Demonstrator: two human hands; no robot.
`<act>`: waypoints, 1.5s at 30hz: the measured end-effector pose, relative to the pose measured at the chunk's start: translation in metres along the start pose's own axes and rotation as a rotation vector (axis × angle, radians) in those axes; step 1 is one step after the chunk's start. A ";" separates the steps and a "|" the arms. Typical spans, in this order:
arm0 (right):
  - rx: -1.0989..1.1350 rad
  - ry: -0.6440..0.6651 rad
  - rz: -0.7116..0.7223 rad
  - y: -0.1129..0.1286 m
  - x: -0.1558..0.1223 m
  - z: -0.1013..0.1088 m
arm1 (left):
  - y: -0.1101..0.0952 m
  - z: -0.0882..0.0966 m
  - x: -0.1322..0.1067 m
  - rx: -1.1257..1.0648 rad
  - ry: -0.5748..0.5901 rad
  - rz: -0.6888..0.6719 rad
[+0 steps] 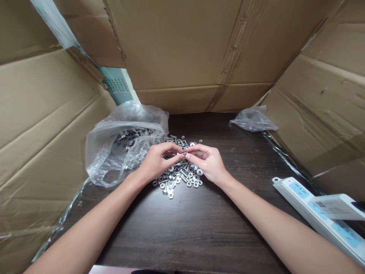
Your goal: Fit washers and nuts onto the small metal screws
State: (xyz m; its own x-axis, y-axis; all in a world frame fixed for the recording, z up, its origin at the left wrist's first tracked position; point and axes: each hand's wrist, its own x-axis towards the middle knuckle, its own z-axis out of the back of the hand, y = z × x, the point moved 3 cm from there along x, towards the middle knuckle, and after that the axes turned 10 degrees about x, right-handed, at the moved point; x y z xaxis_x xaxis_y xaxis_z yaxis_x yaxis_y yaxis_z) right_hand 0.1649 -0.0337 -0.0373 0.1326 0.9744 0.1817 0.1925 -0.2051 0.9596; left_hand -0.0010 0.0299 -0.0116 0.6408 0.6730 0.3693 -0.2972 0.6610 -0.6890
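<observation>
Over a loose pile of bolts, nuts and washers (184, 177), my two hands meet fingertip to fingertip. My left hand (159, 160) is closed in a pinch, thumb against the fingers. My right hand (209, 161) pinches from the other side, its thumb and forefinger almost touching the left ones. Between the fingertips shows a bit of a small metal fastener (184, 153). It is mostly covered, so I cannot tell whether it is a bolt, a nut or both. A hex nut (170, 196) lies at the pile's near edge.
An open clear plastic bag (99, 152) with more fasteners inside stands left of the pile. Another plastic bag (253, 118) lies at the back right. A white power strip (291, 194) with a plug runs along the right. Cardboard walls (182, 45) enclose the dark table (176, 236).
</observation>
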 end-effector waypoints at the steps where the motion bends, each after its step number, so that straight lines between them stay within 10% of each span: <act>1: 0.002 0.006 0.001 0.000 0.000 -0.001 | 0.000 -0.001 0.000 -0.018 -0.001 0.016; 45: -0.487 -0.030 0.344 0.016 -0.009 -0.007 | -0.007 0.004 -0.001 -0.047 -0.075 -0.007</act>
State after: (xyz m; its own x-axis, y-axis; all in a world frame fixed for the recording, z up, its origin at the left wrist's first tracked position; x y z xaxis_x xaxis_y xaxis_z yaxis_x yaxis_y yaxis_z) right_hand 0.1595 -0.0454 -0.0225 0.1371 0.8551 0.5000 -0.3338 -0.4354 0.8361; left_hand -0.0026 0.0257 -0.0051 0.5872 0.6928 0.4186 -0.2584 0.6506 -0.7141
